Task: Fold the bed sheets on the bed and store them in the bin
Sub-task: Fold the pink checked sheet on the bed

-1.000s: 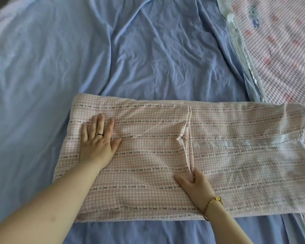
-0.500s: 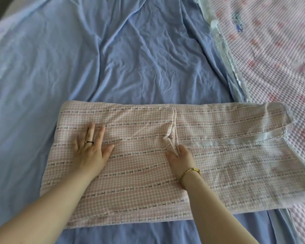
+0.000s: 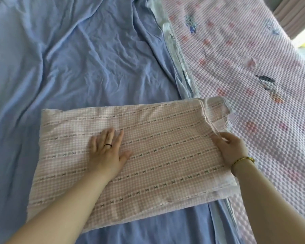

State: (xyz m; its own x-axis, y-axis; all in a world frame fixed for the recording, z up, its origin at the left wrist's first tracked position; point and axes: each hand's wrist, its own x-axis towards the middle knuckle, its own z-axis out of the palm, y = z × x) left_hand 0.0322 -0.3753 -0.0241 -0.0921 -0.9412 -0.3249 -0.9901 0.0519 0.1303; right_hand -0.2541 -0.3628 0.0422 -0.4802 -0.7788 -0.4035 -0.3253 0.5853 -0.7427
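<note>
Noted open blue bed sheet (image 3: 77, 59) left and beyond, waffle blanket (image 3: 245, 76) right. Found pink checked sheet (image 3: 165, 147) folded shorter than before, right edge overlapping blanket. Pressed flat with left hand (image 3: 107, 152), grip apart; held its right edge with right hand (image 3: 231, 148), grip clamped.

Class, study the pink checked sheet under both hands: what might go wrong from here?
1. The layers at the right edge of the pink checked sheet, by the right hand, sit uneven; folding now may lock that in.
2. Its end overlaps the waffle blanket, which might get dragged along.
</note>
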